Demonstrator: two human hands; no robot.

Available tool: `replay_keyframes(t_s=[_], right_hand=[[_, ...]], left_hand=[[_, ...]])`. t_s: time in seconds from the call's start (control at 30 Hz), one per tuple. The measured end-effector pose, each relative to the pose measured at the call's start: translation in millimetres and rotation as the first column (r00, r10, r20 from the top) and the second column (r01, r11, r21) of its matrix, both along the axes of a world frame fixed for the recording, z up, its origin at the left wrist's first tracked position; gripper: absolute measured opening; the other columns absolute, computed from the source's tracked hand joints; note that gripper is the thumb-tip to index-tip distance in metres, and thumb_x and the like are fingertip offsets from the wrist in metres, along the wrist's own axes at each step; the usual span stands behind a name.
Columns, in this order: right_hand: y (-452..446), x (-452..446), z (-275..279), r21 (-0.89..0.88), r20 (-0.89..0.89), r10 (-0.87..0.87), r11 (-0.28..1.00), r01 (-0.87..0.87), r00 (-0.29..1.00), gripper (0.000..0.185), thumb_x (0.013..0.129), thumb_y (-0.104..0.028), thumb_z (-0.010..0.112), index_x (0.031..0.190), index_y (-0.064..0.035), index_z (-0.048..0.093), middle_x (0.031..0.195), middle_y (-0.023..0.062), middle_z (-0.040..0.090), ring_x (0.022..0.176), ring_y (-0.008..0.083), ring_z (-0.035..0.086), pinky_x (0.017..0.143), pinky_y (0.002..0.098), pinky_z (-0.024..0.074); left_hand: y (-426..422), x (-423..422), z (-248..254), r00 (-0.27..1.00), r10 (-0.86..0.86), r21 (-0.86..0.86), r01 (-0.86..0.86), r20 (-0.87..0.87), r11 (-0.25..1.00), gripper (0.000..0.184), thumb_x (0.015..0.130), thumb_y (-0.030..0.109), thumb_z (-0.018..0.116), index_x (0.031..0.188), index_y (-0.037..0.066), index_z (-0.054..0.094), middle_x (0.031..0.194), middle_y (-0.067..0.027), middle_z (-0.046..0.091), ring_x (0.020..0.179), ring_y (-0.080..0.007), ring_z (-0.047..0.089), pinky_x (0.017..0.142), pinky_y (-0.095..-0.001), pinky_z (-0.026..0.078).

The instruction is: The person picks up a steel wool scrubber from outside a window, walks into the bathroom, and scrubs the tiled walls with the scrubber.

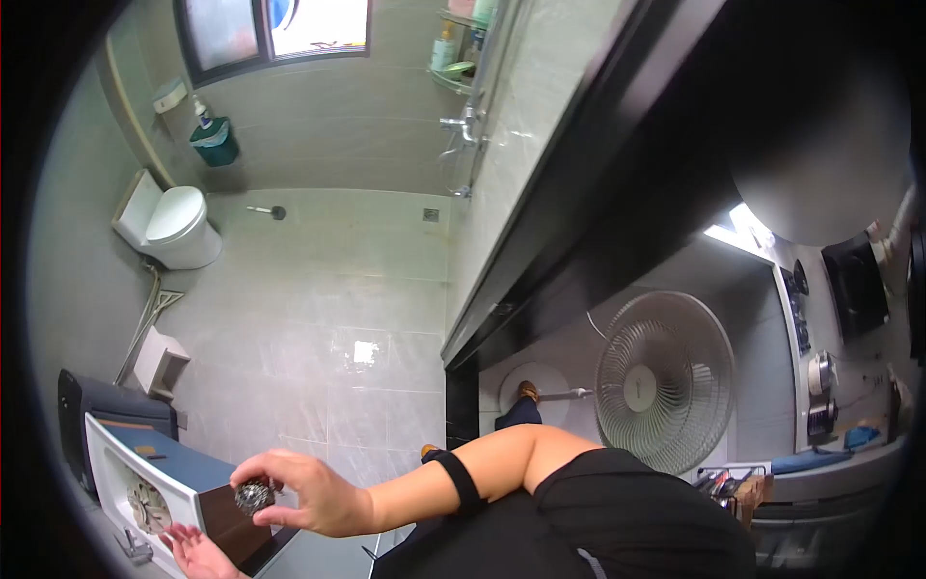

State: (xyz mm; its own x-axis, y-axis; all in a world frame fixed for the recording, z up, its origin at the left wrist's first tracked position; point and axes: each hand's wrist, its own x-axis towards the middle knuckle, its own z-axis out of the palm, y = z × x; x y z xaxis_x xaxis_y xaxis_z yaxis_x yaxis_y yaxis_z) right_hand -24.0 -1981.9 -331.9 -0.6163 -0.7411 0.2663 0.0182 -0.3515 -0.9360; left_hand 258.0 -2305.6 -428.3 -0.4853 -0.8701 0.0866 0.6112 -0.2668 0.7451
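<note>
The right hand (313,494) pinches a steel wool scrubber (255,496) between thumb and fingers, near the white sink (185,482) (its faucet (135,548) sits at the lower edge of the view). The left hand (198,555), open with palm up and fingers slightly curled, holds nothing visible beside the sink's rim.

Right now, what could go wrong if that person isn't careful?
The shiny silver wire scrubbing ball is only pinched in the fingers of the right hand, so it might slip and drop. Its wires look scratchy, so it might also mark the white rectangular sink. And one brown shoe is right by the round white base of the big round fan, so the person could trip.
</note>
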Motion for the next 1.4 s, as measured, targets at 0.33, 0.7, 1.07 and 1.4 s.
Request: replay_keyframes(t_s=[0.33,0.7,1.07,1.4], right_hand=[[17.5,9.2,3.4,0.027,-0.066,-0.176,0.984,0.178,0.982,0.042,0.082,-0.017,0.076,0.118,-0.0065,0.058,0.104,0.0071,0.061,0.090,0.0195,0.058,0.080,0.0313,0.0478],[-24.7,35.2,17.4,0.076,-0.165,-0.123,0.988,0.137,0.979,0.039,0.083,-0.012,0.076,0.119,-0.0074,0.062,0.111,0.0036,0.065,0.093,0.0138,0.059,0.081,0.0283,0.0484],[-151.0,-8.4,36.3,-0.229,-0.284,-0.020,0.972,-0.048,0.959,0.046,0.078,0.005,0.073,0.120,0.0017,0.055,0.117,0.0128,0.063,0.110,0.0209,0.060,0.097,0.0328,0.0466],[-266.6,-355.0,-17.9,-0.262,-0.333,-0.727,0.683,0.682,0.600,0.027,0.093,-0.021,0.065,0.117,-0.0109,0.056,0.115,0.0048,0.064,0.099,0.0135,0.058,0.079,0.0269,0.0462]], left_hand=[[13.7,-26.2,4.6,0.978,-0.208,-0.144,0.202,-0.027,0.969,0.033,0.086,0.004,0.050,0.119,0.003,0.053,0.112,-0.0132,0.060,0.097,-0.0224,0.060,0.087,-0.0371,0.051],[15.4,8.5,-11.9,0.976,0.061,0.080,-0.045,-0.210,0.996,0.024,0.098,0.011,0.048,0.118,0.006,0.060,0.108,-0.0099,0.069,0.095,-0.0190,0.065,0.077,-0.0328,0.049],[54.9,47.5,89.4,0.651,0.752,0.280,-0.707,-0.101,0.650,0.032,0.089,0.006,0.053,0.120,0.013,0.051,0.107,-0.0010,0.057,0.094,-0.0179,0.052,0.080,-0.0338,0.042],[-82.1,98.9,71.9,0.332,0.936,-0.009,-0.942,0.115,0.336,0.028,0.088,0.007,0.052,0.116,0.005,0.055,0.109,-0.0068,0.060,0.099,-0.0217,0.058,0.083,-0.0328,0.047]])
